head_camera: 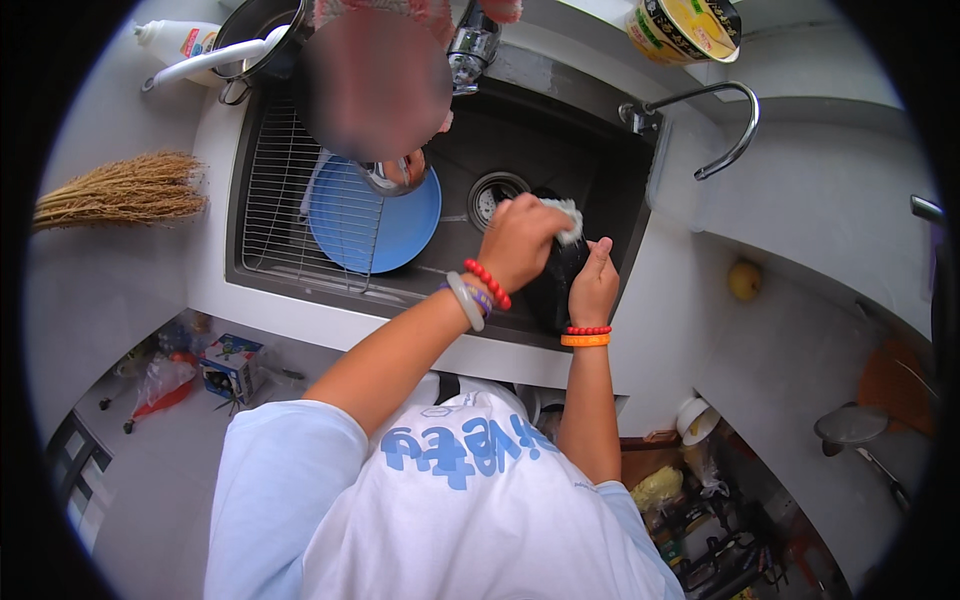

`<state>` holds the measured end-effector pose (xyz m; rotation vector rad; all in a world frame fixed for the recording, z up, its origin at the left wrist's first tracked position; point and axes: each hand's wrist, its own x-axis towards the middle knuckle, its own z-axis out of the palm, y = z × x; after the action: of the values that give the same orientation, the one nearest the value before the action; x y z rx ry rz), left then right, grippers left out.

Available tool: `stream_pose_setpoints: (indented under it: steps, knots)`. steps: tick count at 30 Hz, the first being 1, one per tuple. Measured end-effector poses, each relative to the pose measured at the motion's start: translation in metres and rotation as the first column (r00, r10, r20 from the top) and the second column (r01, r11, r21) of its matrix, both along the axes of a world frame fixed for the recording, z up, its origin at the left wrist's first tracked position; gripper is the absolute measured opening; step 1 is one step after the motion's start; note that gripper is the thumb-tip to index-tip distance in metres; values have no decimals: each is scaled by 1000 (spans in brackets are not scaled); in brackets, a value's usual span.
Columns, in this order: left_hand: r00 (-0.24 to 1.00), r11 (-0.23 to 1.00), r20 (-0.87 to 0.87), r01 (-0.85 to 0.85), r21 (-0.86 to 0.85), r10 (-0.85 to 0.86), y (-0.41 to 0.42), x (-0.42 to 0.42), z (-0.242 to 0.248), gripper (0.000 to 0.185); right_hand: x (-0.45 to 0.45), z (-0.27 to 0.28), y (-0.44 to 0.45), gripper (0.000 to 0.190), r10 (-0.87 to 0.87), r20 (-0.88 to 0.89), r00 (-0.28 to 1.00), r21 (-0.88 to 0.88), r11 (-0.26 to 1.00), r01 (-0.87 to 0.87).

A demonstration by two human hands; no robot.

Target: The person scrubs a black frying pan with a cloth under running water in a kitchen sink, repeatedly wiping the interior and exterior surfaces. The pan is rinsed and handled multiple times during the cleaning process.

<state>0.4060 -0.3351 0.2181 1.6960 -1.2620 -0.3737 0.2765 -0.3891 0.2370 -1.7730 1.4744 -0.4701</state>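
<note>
Above the right part of a dark sink [442, 281], my left hand [517, 236] pinches a white scrubbing cloth [566, 217]. The cloth presses against a black glossy item [566, 274], whose exact kind I cannot tell. My right hand [595, 285] grips that item by its right edge, thumb pointing up. Part of the black item is hidden behind my left hand and blends into the sink. Just beyond my left hand is the metal drain [495, 191]. To the left, a blue plate [409, 240] lies in the sink, partly beneath a wire rack [277, 225].
A chrome faucet [474, 49] rises behind the sink, beside a pink cloth [382, 7] and a blurred patch. At right is a thin gooseneck tap [750, 112]. A pot [255, 30], a white bottle [161, 37], a straw broom [127, 191] and an instant-noodle bowl [686, 30] stand around.
</note>
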Motion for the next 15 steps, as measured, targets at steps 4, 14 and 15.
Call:
stream_pose_setpoints:
  steps: [4, 14, 15]
  knots:
    - [984, 975, 60, -173, 138, 166, -9, 24, -35, 21, 6, 3, 6, 58, -12, -64, 998, -83, 996, 6]
    - [997, 998, -46, -57, -23, 56, 20, -8, 7, 23, -2, 1, -7, 23, 198, 0, 980, 62, 978, -198]
    - [994, 995, -47, -101, 0, 101, 16, -5, -4, 22, -3, 3, -9, 23, 219, -46, 975, 81, 973, -215]
